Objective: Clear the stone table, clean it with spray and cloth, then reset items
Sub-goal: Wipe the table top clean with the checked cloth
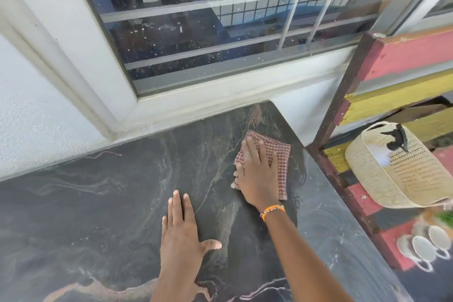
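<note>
The dark stone table point(110, 203) with pale veins fills the lower part of the head view. My right hand point(252, 171) lies flat with straight fingers on a reddish checked cloth point(279, 157), pressing it onto the stone near the table's far right corner. My left hand point(180, 233) rests flat on the bare stone, fingers spread, just left of and nearer than the right hand. A black spray trigger point(397, 138) sticks out of a woven basket point(402, 174) to the right of the table.
A window point(220, 32) with a white frame and metal grille runs along the table's far edge. At the right stands a painted red and yellow wooden rack point(392, 56), with the basket and three white cups point(424, 245) below.
</note>
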A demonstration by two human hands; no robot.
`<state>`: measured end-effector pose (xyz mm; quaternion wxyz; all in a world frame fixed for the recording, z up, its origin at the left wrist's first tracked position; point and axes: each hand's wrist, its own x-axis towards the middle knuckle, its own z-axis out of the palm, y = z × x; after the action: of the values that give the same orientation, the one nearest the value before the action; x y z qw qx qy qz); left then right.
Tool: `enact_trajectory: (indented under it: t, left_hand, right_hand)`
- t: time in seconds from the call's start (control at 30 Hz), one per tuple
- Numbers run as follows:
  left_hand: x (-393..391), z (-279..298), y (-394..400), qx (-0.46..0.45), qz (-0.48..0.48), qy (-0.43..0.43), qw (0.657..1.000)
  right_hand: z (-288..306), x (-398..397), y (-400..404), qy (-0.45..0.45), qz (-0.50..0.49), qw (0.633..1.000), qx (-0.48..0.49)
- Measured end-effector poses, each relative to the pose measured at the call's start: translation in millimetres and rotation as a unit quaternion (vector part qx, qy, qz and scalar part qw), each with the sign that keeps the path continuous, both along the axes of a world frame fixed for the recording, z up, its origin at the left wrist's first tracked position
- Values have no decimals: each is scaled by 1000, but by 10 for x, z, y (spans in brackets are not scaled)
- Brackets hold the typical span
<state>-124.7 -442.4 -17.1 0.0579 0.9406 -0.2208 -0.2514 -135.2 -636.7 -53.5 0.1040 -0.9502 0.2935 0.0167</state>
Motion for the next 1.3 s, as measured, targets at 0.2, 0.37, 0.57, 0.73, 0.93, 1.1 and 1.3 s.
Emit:
enact_trajectory:
  t: [0.2,0.37,0.57,0.73,0.93,1.1,1.3]
  left_hand:
    - [-333,78,457,-73,61,-18,995]
    - [-598,104,630,-48,25,29,998]
    - [-731,98,603,-6,-5,28,1000]
    - [-738,63,628,-24,-9,3,1000]
    - [-828,45,884,-144,49,-30,988]
    - [-965,139,1398,-169,153,-84,970]
    - [-1013,216,1821,-238,274,-164,917]
  right_hand:
    - [8,100,1114,-7,252,966,58]
    - [-11,-309,649,-10,315,949,19]
    - [27,-594,-575,3,47,999,-27]
    - [-2,-938,-651,-10,-140,989,-36]
    - [-19,-889,261,-12,-105,994,-5]
    - [39,-362,1466,-26,50,997,59]
    - [55,-221,2650,-3,321,945,67]
